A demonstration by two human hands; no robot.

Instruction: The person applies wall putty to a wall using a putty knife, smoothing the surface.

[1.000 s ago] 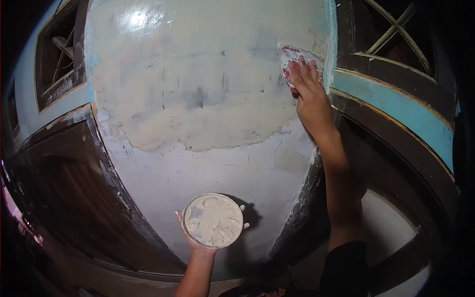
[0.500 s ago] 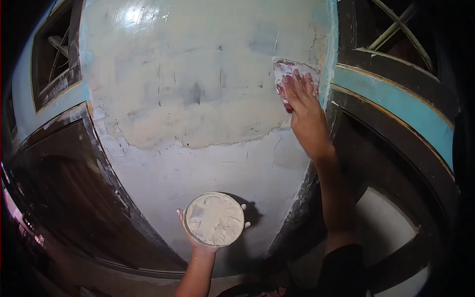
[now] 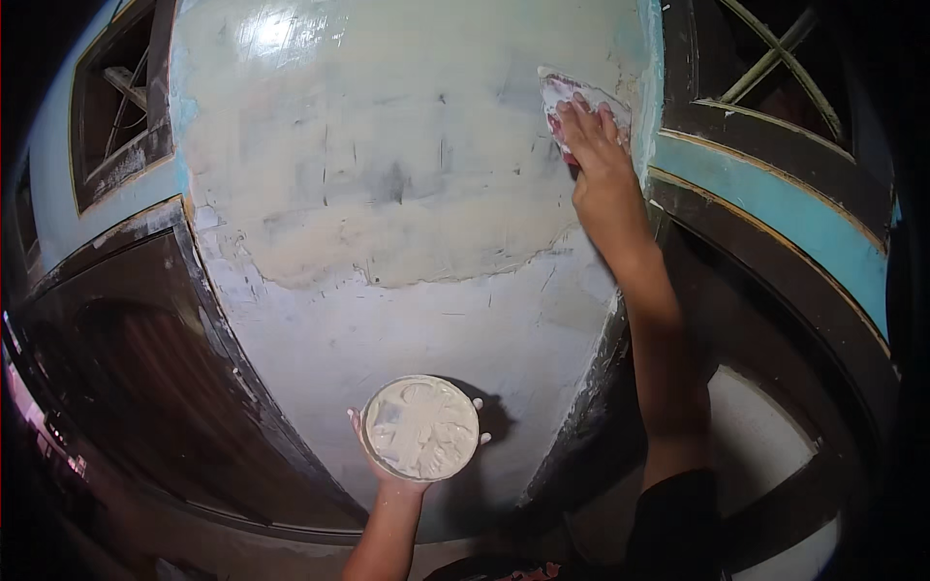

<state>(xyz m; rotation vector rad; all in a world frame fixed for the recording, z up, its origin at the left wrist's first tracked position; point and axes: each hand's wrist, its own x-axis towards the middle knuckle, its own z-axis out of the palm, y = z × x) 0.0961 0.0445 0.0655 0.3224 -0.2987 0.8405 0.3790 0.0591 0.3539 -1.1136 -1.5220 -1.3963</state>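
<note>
Spreader [image 3: 562,93] raised, edge slanting down rightward (apparently)

Glare marks the wall [image 3: 417,232] high up; bowed edges fall dark.

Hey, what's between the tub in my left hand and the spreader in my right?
Just wall, as the head view shows: going from the tub up to the spreader, whitish lower wall, a ragged edge, then cream coating.
</note>
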